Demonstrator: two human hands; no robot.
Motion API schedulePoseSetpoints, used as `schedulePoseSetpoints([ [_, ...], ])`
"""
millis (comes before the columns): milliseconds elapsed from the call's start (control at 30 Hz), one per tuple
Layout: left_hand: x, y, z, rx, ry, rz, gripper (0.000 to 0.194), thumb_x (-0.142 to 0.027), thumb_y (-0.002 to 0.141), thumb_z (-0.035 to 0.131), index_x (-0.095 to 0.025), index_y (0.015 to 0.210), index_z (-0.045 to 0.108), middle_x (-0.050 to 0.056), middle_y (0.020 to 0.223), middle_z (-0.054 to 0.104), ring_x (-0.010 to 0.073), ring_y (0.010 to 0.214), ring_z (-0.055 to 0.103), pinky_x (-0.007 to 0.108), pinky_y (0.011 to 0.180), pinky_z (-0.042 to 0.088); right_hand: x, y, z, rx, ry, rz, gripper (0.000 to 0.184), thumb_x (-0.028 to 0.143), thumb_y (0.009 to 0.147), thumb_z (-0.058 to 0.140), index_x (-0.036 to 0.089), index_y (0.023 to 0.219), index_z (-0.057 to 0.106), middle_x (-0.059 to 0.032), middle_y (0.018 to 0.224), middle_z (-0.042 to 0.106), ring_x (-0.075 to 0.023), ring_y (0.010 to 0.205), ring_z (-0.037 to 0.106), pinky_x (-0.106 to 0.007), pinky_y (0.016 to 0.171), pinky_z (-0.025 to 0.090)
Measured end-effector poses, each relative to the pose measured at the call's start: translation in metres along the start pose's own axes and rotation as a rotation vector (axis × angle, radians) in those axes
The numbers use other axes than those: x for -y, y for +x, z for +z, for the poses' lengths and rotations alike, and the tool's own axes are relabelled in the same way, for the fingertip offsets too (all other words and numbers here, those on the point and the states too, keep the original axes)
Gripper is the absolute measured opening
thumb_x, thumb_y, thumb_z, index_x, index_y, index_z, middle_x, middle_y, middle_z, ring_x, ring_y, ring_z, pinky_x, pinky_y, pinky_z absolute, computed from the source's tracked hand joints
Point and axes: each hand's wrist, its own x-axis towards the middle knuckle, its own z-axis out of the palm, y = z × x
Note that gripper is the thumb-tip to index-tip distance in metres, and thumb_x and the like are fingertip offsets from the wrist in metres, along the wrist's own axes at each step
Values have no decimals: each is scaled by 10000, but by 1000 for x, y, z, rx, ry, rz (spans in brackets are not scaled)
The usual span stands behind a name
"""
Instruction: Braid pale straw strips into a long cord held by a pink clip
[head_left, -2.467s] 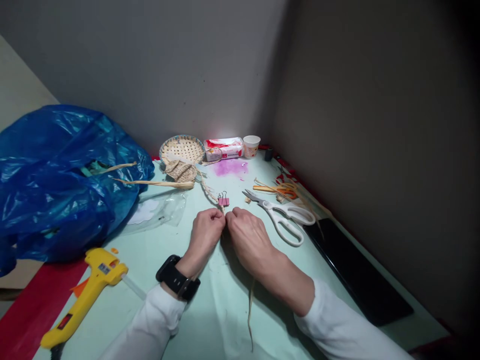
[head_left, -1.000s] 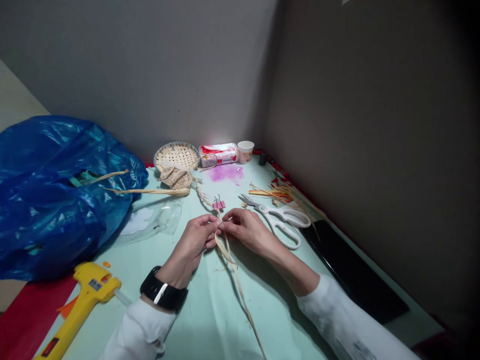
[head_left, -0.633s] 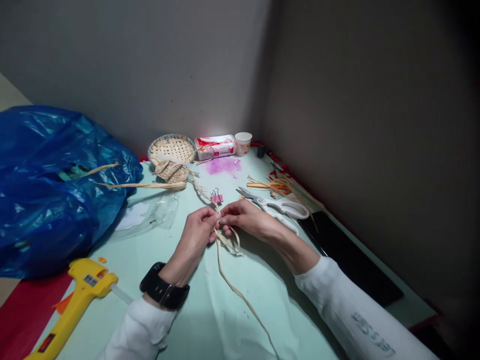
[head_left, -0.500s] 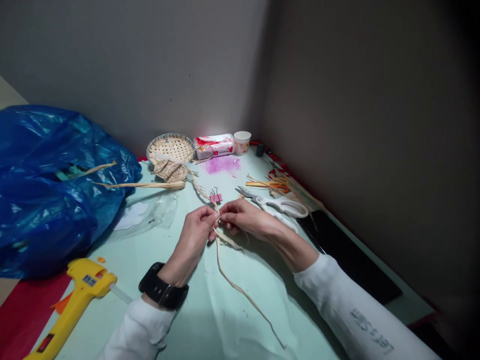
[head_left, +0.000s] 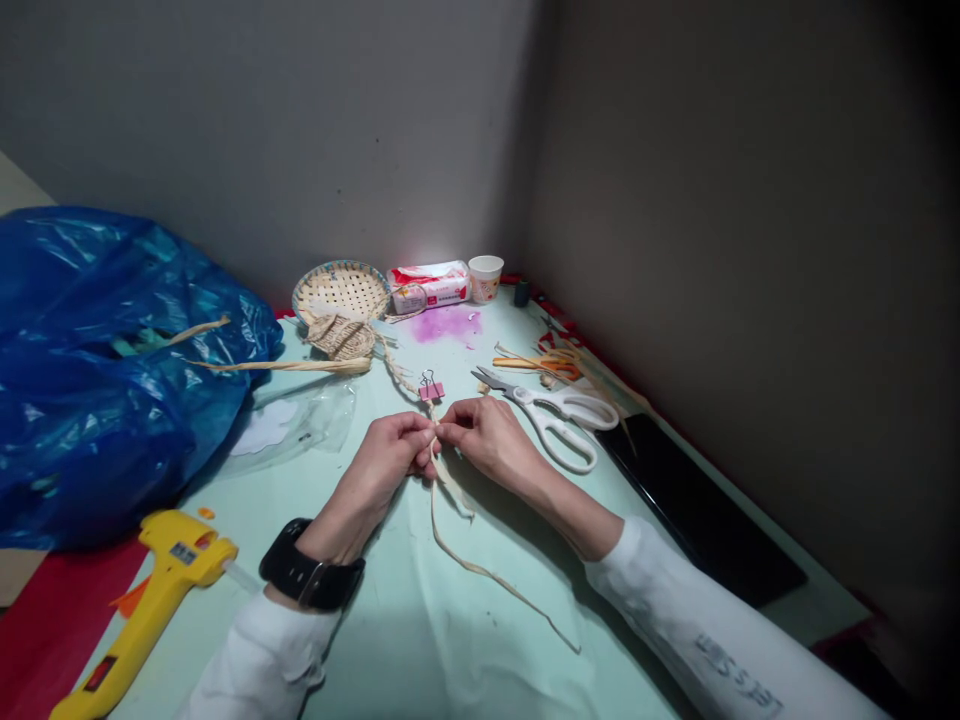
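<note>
**Plait of pale straw, pinched between two bare hands, on a green-clothed table**

Nearest me, the fingertips of the left hand (head_left: 386,452) and right hand (head_left: 489,437) pinch one plait (head_left: 398,372), just below a pink binder clip (head_left: 431,391) with wire handles. Below the fingers: loose flat strands (head_left: 453,488), one trailing long over the cloth (head_left: 525,620).

Left wrist: black watch (head_left: 309,568). Right sleeve (head_left: 739,665): white, dark lettering, apparently "Let's Slim".

Right of the hands: scissors (head_left: 562,410), white handles, blades parted; behind them, orange-handled scissors (head_left: 561,366) among straw ends; a flat, glossy black slab (head_left: 709,520).

Beyond: coarse woven piece (head_left: 342,338), oval, against a round openwork basket (head_left: 351,290); red-and-white soft packet (head_left: 429,290), print too small to read; printed paper cup (head_left: 486,282), contents not discernible.

Left: clear plastic bag (head_left: 330,425) with a white piece inside; crumpled blue plastic bag (head_left: 112,400), pale green matter and straw showing at a gap; yellow glue gun (head_left: 176,575), grey label illegible, translucent stick (head_left: 249,578) in its rear.
</note>
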Motion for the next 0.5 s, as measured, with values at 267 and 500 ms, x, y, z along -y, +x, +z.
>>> schedulePoseSetpoints([
  [267,-12,-13,5,-175,493,99,77,-162,749,549,-184,708,610,-20,457,567,188,491,590,293,585,397,9,-3,8,-79,39,41,140,183,728,587,141,646,693,-18,635,672,-124,622,553,-219,574,340],
  [500,-16,-20,11,-285,968,243,137,-204,820,500,-188,798,635,45,637,675,206,616,614,284,609,366,2,-2,8,-95,70,80,116,173,693,591,137,634,683,-14,612,645,-115,601,535,-210,560,343],
])
